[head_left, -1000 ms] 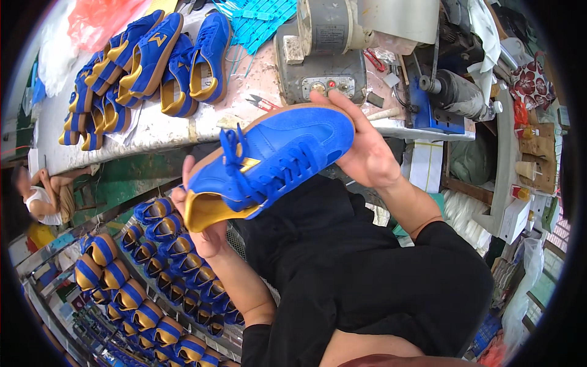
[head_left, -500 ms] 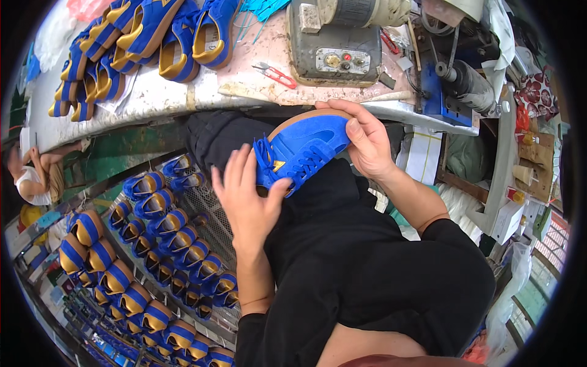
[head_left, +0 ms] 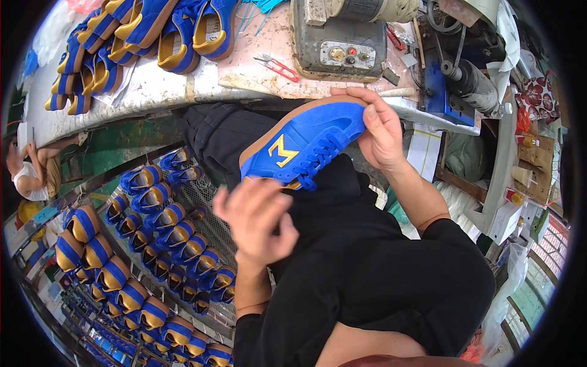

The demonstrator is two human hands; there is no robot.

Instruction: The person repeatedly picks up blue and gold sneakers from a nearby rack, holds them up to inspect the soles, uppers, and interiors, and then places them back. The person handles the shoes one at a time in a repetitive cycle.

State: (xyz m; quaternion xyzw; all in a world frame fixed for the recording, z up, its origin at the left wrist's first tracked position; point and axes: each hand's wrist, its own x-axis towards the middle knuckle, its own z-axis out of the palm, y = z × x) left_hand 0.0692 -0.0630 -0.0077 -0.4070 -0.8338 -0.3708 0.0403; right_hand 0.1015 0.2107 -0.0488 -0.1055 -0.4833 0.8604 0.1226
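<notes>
Blue suede with a yellow emblem and a tan sole: that is the sneaker point(head_left: 304, 144) we see in the head view, held over the lap just below the edge of the workbench point(head_left: 165, 85). Our right hand point(head_left: 380, 128) grasps it at the toe end, thumb on the upper and fingers wrapped over the sole edge, so the shoe lies on its side with its blue laces facing down toward us. Our left hand point(head_left: 257, 217) is just below the heel end, blurred, fingers loosely curled and holding nothing; we cannot tell whether it touches the shoe. On the bench above lie red-handled snips point(head_left: 278, 66), a grey machine point(head_left: 342, 40) with round knobs, and a heap of blue-and-yellow sneakers point(head_left: 134, 33). To our left, below the bench, a wire rack point(head_left: 140, 244) carries rows of the same shoes. At the far left edge another person point(head_left: 30, 171) sits.
</notes>
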